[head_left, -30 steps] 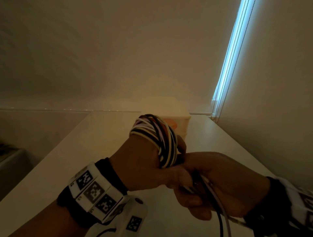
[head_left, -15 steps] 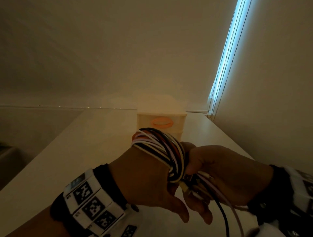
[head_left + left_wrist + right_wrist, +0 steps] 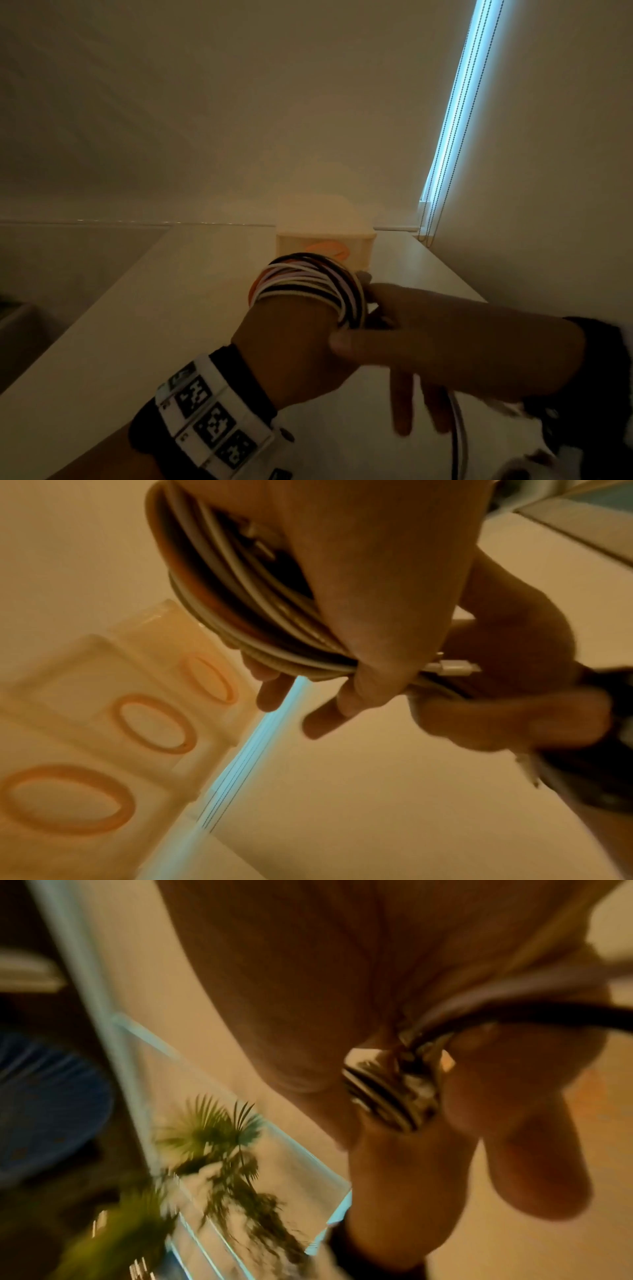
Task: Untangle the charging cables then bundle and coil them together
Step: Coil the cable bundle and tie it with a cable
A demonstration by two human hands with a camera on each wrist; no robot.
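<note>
Cables, mixed colours, coiled around left hand above white table.
Left fingers hang half-curled with the loops wound round them; right hand pinches loose cable ends beside the coil, two fingers pointing down. Tissue box stands at table's far edge.

Your charging cables, white, black and orange, sit coiled in many loops around your left hand, loose tails trailing down.
</note>
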